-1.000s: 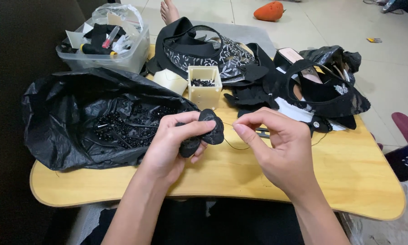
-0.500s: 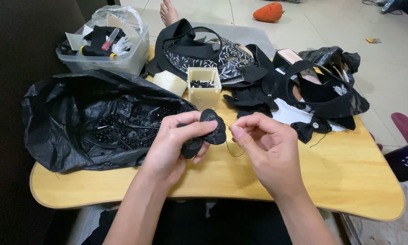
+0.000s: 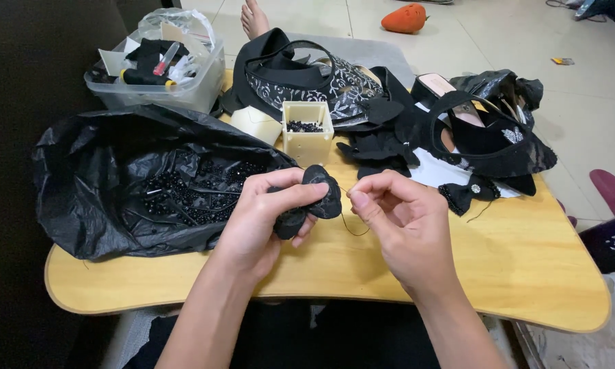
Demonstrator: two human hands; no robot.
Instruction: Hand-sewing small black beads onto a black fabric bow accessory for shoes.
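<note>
Black plastic bag (image 3: 116, 184): spread open at far left of wooden table (image 3: 512, 273), dark beads heaped inside, well apart from both hands.
Left hand (image 3: 266, 219): closed around black fabric bow (image 3: 314, 198); thumb across the front, fingers curled behind, bow raised just above the table edge.
Bow against fingers: upper lobes poking out past the left thumb, lower part hidden in the palm; right lobe nearly touching the right fingertips.
Thread (image 3: 352, 229): thin dark loop hanging between the two hands, running from bow toward the right pinch.
Right hand (image 3: 403, 219): thumb and forefinger pinched tight, apparently on a needle or thread end, too small to tell which; other fingers loosely curled.
Change: right hand drawn in from further out a second ago to just beside the bow now; left grip unchanged.
Meaning: probably a stitch being set into the bow, slack thread gathered close.
Further right: small cream box (image 3: 307, 130) of beads behind; black shoe parts (image 3: 485, 137) piled beyond.
</note>
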